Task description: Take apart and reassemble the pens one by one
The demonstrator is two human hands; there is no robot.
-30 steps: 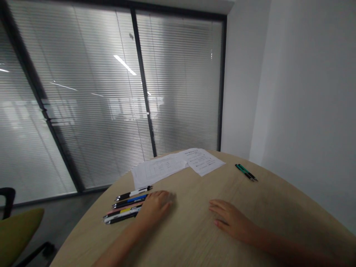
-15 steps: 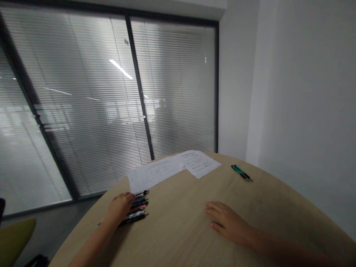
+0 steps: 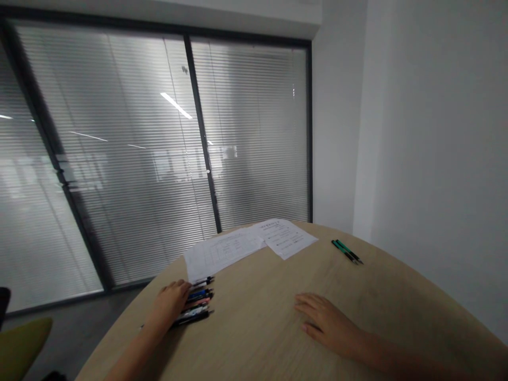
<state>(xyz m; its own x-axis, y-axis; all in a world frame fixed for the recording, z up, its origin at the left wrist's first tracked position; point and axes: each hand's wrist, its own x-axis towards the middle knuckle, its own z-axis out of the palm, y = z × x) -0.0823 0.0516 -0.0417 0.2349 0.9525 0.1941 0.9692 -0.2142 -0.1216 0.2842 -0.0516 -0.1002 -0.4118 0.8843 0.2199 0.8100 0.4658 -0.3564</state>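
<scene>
My left hand point(image 3: 169, 304) lies over the left ends of a row of several pens point(image 3: 198, 302) on the round wooden table point(image 3: 262, 296); its fingers curl down onto them. Black, blue and pink pen tips stick out to the right of the hand. My right hand point(image 3: 325, 323) rests flat on the tabletop, fingers stretched out and slightly apart, holding nothing. It lies well right of the pens.
Two printed paper sheets point(image 3: 246, 244) lie at the table's far edge. Two green and black pens point(image 3: 347, 251) lie at the far right. Behind are glass walls with blinds point(image 3: 119, 159) and a white wall point(image 3: 436, 132). A yellow-green chair seat point(image 3: 19, 344) sits lower left.
My left hand has slid from the right ends of the pens to their left ends, covering them. The right hand has stayed flat in place.
</scene>
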